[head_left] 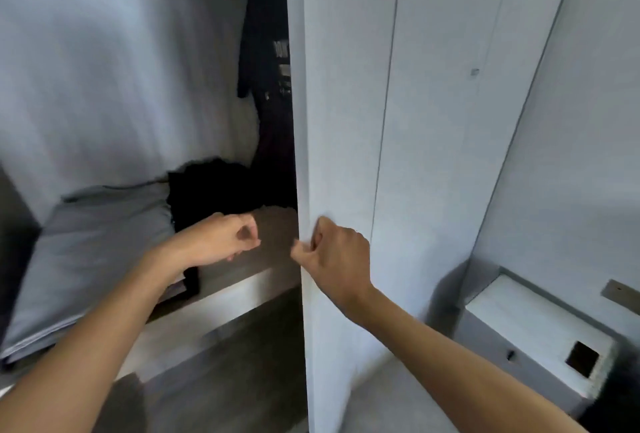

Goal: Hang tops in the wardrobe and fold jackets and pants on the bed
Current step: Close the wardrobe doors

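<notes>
A white wardrobe door [346,103] stands partly open in front of me. My right hand [336,256] grips its left edge, fingers curled round it. My left hand [221,242] hovers just left of the door over the wardrobe's bottom shelf [277,228], fingers curled and holding nothing. Inside the wardrobe a dark top [266,62] hangs, half hidden by the door. A black pile of clothes [211,190] lies on the shelf beside folded grey fabric [93,259].
The wardrobe's white inner wall [121,69] is at the left. A white box-like unit [540,339] with a square hole stands low at the right. Grey floor [225,380] shows below the shelf's white front.
</notes>
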A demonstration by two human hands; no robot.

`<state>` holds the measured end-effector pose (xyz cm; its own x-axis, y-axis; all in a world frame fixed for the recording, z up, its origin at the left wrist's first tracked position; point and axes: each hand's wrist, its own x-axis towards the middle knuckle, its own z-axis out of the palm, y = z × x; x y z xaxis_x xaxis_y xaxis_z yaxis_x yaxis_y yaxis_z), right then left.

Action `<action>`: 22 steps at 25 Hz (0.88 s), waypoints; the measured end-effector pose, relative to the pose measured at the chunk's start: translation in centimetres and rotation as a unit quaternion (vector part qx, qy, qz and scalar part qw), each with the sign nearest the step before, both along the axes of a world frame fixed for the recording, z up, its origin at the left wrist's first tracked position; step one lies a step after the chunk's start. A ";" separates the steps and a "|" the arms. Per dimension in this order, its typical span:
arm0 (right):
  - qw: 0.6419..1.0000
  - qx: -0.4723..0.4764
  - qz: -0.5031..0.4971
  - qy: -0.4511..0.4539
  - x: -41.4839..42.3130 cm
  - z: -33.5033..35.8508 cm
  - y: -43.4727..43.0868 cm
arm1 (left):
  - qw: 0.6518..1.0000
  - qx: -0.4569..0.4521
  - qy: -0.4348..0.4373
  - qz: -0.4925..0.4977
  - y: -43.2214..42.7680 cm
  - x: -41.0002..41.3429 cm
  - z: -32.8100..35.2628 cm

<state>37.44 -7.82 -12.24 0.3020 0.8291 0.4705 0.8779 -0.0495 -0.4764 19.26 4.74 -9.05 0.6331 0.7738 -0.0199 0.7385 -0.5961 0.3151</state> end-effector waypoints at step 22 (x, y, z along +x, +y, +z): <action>0.933 -0.075 0.349 -0.050 -6.5 1.4 18.1 | 0.903 -0.029 -0.120 0.412 -11.2 -7.1 -0.2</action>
